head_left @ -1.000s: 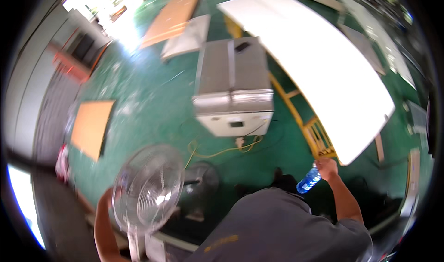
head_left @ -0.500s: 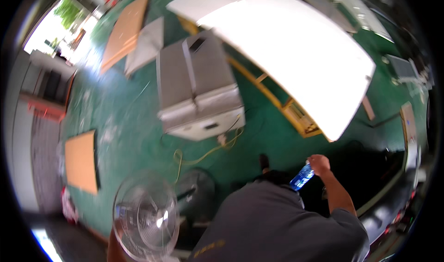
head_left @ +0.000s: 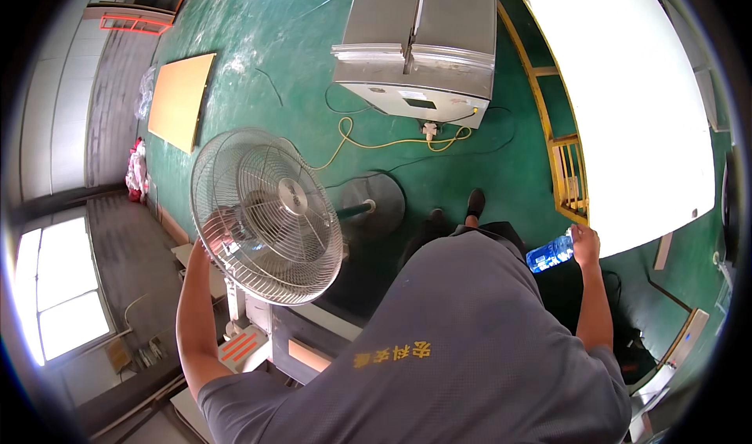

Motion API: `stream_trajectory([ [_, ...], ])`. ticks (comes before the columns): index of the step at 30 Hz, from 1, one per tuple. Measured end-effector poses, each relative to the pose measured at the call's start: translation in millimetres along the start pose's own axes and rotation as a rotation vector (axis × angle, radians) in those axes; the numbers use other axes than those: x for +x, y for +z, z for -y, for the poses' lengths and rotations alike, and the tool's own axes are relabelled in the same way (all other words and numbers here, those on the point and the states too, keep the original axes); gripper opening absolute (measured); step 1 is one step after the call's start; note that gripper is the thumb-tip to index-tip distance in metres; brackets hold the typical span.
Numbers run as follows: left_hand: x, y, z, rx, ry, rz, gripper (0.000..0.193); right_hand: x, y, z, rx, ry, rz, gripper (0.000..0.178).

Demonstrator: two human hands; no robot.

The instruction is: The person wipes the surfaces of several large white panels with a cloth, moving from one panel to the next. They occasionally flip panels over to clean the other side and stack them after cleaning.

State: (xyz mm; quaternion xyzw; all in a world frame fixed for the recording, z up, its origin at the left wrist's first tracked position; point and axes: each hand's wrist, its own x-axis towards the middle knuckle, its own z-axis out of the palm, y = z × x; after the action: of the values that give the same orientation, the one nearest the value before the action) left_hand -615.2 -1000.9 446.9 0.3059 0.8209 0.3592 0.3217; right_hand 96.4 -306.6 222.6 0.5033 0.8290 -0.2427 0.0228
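A pedestal fan with a round wire cage stands at my left, its pole running down to a dark round base on the floor. Behind the cage is my left hand, at the fan's rear side; the wires partly cover it, and its finger grip does not show clearly. My right hand is closed around the top end of a clear plastic bottle with a blue label. The bottle is tilted nearly sideways, to the left of that hand and away from the fan.
Ahead stands a grey metal two-door cabinet with a yellow cord trailing from it. A large white panel rests on a yellow frame at right. A tan board lies on the green floor at left.
My view has swung leftward, so the cabinet and white panel sit farther right. The fan is now turned more sideways, with my left hand behind its cage. The bottle stays in my right hand.
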Motion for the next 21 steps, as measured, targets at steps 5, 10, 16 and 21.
stream_trajectory([
  [5, -35.9, 35.8, 13.4, 0.908, 0.981, 0.031, 0.056, -7.3, -5.7, 4.2, 0.107, -0.034, -0.057, 0.031],
  [10, -105.1, 57.3, 85.7, 0.149, 0.075, -0.106, 0.049, -8.2, 12.7, 1.5, 0.121, -0.085, -0.032, 0.026],
  [16, -107.8, 77.7, 108.7, -0.66, -0.209, -0.291, 0.045, -2.7, -14.9, 48.1, -0.115, -0.104, 0.061, 0.028],
  [21, -110.7, 74.5, 100.9, -1.057, -0.311, -0.396, 0.044, -9.9, -15.3, 44.1, -0.096, -0.111, 0.007, 0.026],
])
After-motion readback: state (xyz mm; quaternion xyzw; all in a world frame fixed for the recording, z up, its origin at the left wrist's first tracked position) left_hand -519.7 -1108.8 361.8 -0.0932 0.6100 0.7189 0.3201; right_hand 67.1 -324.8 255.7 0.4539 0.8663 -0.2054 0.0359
